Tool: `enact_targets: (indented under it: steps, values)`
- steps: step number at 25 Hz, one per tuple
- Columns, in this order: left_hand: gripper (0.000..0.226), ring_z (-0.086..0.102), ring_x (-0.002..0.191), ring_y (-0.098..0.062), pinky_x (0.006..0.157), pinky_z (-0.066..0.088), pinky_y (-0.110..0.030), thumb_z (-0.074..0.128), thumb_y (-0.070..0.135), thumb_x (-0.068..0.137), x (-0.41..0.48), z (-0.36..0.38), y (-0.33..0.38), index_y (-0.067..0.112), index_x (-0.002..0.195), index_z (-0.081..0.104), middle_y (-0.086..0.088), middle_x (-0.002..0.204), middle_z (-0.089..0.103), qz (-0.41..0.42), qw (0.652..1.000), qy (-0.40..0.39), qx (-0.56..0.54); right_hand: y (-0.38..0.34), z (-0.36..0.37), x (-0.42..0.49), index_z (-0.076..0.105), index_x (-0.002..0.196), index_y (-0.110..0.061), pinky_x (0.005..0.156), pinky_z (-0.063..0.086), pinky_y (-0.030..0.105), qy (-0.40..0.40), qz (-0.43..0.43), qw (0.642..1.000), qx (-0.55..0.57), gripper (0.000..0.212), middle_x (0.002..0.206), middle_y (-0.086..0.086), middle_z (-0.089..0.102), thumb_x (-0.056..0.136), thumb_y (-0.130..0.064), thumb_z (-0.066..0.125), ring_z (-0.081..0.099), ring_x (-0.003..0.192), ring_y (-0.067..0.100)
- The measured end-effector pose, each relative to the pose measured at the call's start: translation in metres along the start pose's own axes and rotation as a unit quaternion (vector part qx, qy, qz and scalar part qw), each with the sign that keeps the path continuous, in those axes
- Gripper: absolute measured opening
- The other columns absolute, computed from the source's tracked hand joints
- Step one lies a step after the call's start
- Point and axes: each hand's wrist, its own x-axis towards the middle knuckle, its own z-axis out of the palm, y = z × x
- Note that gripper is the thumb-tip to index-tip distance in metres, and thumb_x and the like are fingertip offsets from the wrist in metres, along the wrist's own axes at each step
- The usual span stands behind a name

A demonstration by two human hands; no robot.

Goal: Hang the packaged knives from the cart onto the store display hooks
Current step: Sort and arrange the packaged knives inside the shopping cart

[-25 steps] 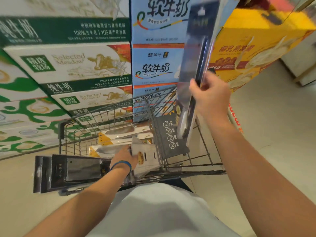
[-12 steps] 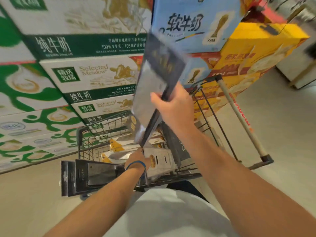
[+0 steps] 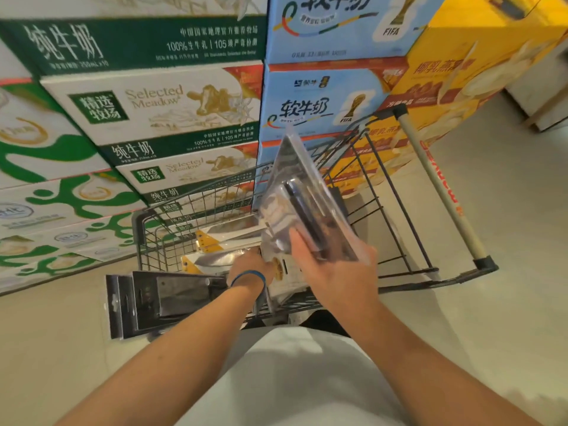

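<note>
**Fig. — One packaged knife raised over the cart; no display hooks in view.**
Stacked milk cartons [image 3: 153,103] close off the far and left sides of the cart [image 3: 139,232]; open floor [image 3: 507,241] to the right is the likely exit. Dark knife packages [image 3: 159,299] overhang the near-left rim — a snag risk. The right hand [image 3: 335,272] grips a packaged knife [image 3: 295,192], thumb on its face, tilted above the wire, probably for carrying. The left hand [image 3: 252,265] reaches among yellow-trimmed packages [image 3: 215,241]; fingers hidden, grip cannot be told.

We see a clear blister-packed knife [image 3: 302,198] (dark handle, glare-blurred) tilted above the wire cart [image 3: 139,222]; yellow-carded knife packs [image 3: 221,241] lie flat inside, and black-carded cleaver packs [image 3: 159,302] jut over its near-left rim.
</note>
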Motion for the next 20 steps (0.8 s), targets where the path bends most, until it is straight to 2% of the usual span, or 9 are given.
enact_targets:
  steps: [1, 3, 5, 8, 10, 13, 15, 17, 20]
  values:
    - [0.029, 0.062, 0.086, -0.026, 0.069, 0.047, -0.033, 0.048, 0.045, 0.088, 0.0, -0.002, -0.001, 0.024, 0.102, 0.061, -0.003, 0.1, 0.067, -0.005, 1.0, -0.001, -0.009, 0.006, 0.004, -0.003, 0.061, 0.122, -0.03, 0.07, 0.05, 0.001, -0.027, 0.021, 0.999, -0.011, 0.025, 0.095, -0.011, 0.072, 0.099, -0.04, 0.061, 0.067, 0.084, 0.004]
    - [0.019, 0.058, 0.071, -0.02, 0.064, 0.046, -0.032, 0.05, 0.046, 0.086, 0.0, -0.007, 0.001, 0.028, 0.09, 0.055, -0.001, 0.091, 0.065, -0.011, 1.0, 0.002, -0.021, 0.019, 0.016, -0.015, 0.063, 0.131, -0.029, 0.066, 0.058, 0.023, -0.149, 0.061, 0.986, -0.037, 0.033, 0.095, -0.005, 0.074, 0.099, -0.037, 0.06, 0.069, 0.078, 0.011]
    - [0.014, 0.055, 0.069, -0.019, 0.064, 0.045, -0.032, 0.052, 0.042, 0.088, 0.001, -0.011, 0.002, 0.028, 0.089, 0.052, -0.001, 0.094, 0.066, -0.024, 1.0, -0.003, -0.019, 0.031, 0.031, -0.035, 0.055, 0.144, -0.031, 0.076, 0.058, 0.038, -0.324, 0.138, 0.932, -0.083, 0.043, 0.104, 0.004, 0.074, 0.101, -0.035, 0.057, 0.071, 0.088, 0.026]
    - [0.016, 0.057, 0.077, -0.024, 0.067, 0.047, -0.033, 0.053, 0.04, 0.089, 0.002, -0.013, -0.001, 0.026, 0.096, 0.054, -0.004, 0.099, 0.068, -0.019, 0.999, -0.014, -0.032, 0.052, 0.045, -0.065, 0.051, 0.145, -0.026, 0.087, 0.054, 0.038, -0.442, 0.266, 0.853, -0.082, 0.044, 0.113, 0.009, 0.071, 0.102, -0.035, 0.055, 0.068, 0.101, 0.033]
    - [0.035, 0.059, 0.084, -0.026, 0.073, 0.046, -0.034, 0.043, 0.053, 0.093, -0.001, -0.011, -0.006, 0.023, 0.104, 0.058, -0.007, 0.107, 0.069, -0.026, 0.998, 0.003, -0.058, 0.061, 0.055, -0.069, 0.044, 0.148, -0.026, 0.094, 0.053, 0.04, -0.507, 0.321, 0.796, -0.08, 0.049, 0.122, 0.009, 0.067, 0.102, -0.036, 0.052, 0.064, 0.11, 0.032]
    - [0.085, 0.059, 0.104, -0.029, 0.078, 0.041, -0.036, 0.016, 0.082, 0.084, -0.006, -0.01, -0.007, 0.02, 0.128, 0.056, -0.008, 0.122, 0.063, -0.043, 0.994, 0.003, -0.102, 0.057, 0.077, -0.066, 0.05, 0.145, -0.031, 0.097, 0.05, 0.041, -0.604, 0.271, 0.746, -0.067, 0.044, 0.134, 0.003, 0.058, 0.103, -0.043, 0.045, 0.057, 0.117, 0.031]
    - [0.089, 0.058, 0.092, -0.026, 0.073, 0.043, -0.034, 0.027, 0.088, 0.077, -0.009, -0.01, -0.005, 0.023, 0.13, 0.055, -0.006, 0.119, 0.064, -0.04, 0.995, 0.002, -0.093, 0.052, 0.089, -0.069, 0.058, 0.134, -0.028, 0.089, 0.05, 0.04, -0.622, 0.255, 0.738, -0.066, 0.037, 0.123, 0.001, 0.059, 0.104, -0.043, 0.042, 0.058, 0.11, 0.029]
    - [0.064, 0.06, 0.086, -0.025, 0.075, 0.053, -0.037, 0.044, 0.068, 0.086, -0.007, -0.01, -0.003, 0.021, 0.126, 0.056, -0.006, 0.115, 0.068, -0.032, 0.998, 0.013, -0.055, 0.055, 0.094, -0.069, 0.061, 0.126, -0.026, 0.08, 0.046, 0.036, -0.596, 0.29, 0.748, -0.041, 0.033, 0.117, 0.004, 0.065, 0.102, -0.038, 0.042, 0.058, 0.098, 0.026]
    - [0.049, 0.065, 0.091, -0.027, 0.08, 0.058, -0.041, 0.048, 0.053, 0.091, -0.01, -0.011, 0.0, 0.02, 0.126, 0.058, -0.008, 0.112, 0.068, -0.04, 0.999, 0.017, -0.013, 0.072, 0.095, -0.059, 0.066, 0.116, -0.019, 0.085, 0.045, 0.035, -0.569, 0.332, 0.752, 0.021, 0.035, 0.125, 0.011, 0.063, 0.104, -0.033, 0.037, 0.06, 0.104, 0.028]
